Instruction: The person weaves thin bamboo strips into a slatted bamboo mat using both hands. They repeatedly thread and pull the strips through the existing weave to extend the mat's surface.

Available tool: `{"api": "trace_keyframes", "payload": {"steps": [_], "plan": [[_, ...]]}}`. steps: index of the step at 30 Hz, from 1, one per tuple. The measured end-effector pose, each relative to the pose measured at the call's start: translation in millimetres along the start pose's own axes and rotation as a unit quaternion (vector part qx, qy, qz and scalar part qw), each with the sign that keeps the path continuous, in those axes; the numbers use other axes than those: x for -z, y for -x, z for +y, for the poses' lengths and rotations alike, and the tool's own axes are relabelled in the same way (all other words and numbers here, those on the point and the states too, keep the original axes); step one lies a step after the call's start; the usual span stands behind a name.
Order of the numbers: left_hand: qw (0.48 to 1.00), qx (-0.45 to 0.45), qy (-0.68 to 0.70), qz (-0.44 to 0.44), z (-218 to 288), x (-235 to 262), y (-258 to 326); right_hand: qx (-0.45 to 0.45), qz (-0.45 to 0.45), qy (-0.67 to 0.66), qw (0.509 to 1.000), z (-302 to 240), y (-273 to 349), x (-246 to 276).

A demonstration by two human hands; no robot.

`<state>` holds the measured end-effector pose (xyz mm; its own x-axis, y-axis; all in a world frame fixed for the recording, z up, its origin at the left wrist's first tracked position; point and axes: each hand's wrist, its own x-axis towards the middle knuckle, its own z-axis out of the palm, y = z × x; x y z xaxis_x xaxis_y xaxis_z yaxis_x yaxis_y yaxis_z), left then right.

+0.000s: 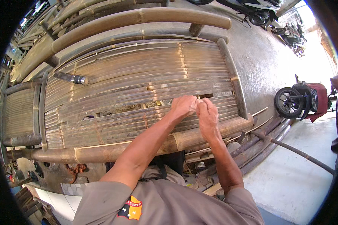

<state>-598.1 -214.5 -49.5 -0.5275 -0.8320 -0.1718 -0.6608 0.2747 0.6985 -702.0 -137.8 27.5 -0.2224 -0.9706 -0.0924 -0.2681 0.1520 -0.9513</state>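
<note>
Both my hands reach over a bamboo bench seat (131, 65) made of long thin slats. My left hand (183, 106) is closed, with its fingertips hidden from view. Right beside it, touching or nearly so, my right hand (207, 114) is also closed, thumb side up. A small pale bit shows between the two hands, too small to name. They are over the right part of the seat, by a long gap (129, 108) between slats. At the seat's left rear lies a short dark rod-like tool (70, 77) with a pale round end and metal-looking bands.
A thick bamboo pole (101, 153) edges the bench nearest me; another bamboo rail (139, 15) runs along the far side. Several bamboo poles (248, 155) lie at the right. A motorbike (302, 101) with a dark red cover stands farther right, and others are parked at the back.
</note>
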Motion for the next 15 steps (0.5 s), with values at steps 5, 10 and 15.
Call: {"api": "trace_keyframes", "payload": {"steps": [5, 10, 15], "plan": [[0.998, 0.0, -0.027, 0.06, 3, -13, 9, 0.016, 0.014, -0.035, 0.999, 0, 2, 32], [0.982, -0.111, -0.046, 0.147, -12, -2, 48, -0.017, 0.107, 0.108, 0.988, 18, 12, 102], [0.975, 0.004, 0.024, 0.222, -64, 62, 140, 0.046, 0.214, 0.448, 0.867, 38, 27, 143]]}}
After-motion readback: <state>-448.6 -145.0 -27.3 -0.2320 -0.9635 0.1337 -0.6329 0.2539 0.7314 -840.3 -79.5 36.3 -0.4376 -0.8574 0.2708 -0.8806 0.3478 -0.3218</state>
